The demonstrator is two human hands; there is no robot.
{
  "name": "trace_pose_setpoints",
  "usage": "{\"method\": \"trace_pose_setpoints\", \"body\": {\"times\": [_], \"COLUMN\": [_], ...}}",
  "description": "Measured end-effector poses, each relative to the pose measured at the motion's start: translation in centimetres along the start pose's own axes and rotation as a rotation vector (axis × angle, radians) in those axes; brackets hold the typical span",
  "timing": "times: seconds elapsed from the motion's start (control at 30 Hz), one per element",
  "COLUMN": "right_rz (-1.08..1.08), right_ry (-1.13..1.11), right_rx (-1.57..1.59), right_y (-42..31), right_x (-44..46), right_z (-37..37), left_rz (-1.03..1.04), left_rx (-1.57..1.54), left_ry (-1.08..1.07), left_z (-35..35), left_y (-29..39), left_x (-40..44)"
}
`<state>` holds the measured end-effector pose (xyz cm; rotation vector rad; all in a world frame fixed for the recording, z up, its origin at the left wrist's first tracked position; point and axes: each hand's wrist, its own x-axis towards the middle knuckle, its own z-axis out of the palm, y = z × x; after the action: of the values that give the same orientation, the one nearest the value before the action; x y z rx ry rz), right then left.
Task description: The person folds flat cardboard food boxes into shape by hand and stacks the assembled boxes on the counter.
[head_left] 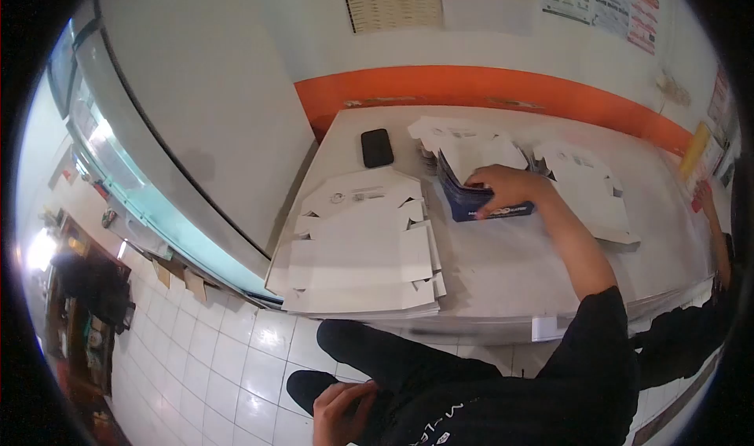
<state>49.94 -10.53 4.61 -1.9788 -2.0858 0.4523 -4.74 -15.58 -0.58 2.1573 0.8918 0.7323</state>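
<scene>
Near the middle of the white table, my right hand (503,188) grips the edge of a dark blue printed carton (471,202), its fingers over the front wall. Behind it lies a pile of white carton blanks (448,134). My left hand (344,411) rests low by my lap with its fingers curled; whether it holds anything is hidden. A stack of flat white carton blanks (361,245) lies on the table's left part, and another white blank (585,190) lies right of the blue carton.
A black phone (377,148) lies at the back left of the table (503,273). A large white cabinet (204,92) stands at the left. At the far right, another person's hand (705,198) is by a yellow and white item (697,157).
</scene>
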Motion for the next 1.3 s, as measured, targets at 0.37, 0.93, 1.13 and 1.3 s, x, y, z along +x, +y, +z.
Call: {"method": "trace_pose_setpoints", "body": {"times": [0.37, 0.93, 1.13, 1.3], "right_rz": [0.311, 0.256, 0.326, 0.268], "right_ry": [-0.236, -0.067, -0.080, 0.229], "right_rx": [-0.281, 0.214, -0.052, -0.021], "right_y": [3.6, 1.4, 5.7, 1.3], "right_x": [-3.6, 0.4, 0.6, -0.2], "right_z": [-2.5, -3.5, -0.6, -0.8], "left_rz": [0.260, 0.257, 0.354, 0.329], "left_rx": [0.130, 0.185, 0.133, 0.050], "left_ry": [-0.254, -0.582, -0.595, -0.736], "left_z": [-0.6, 2.6, 2.6, 1.4], "left_y": [3.4, -1.4, -3.2, -3.2], "left_x": [13.8, 21.8, 22.3, 23.6]}}
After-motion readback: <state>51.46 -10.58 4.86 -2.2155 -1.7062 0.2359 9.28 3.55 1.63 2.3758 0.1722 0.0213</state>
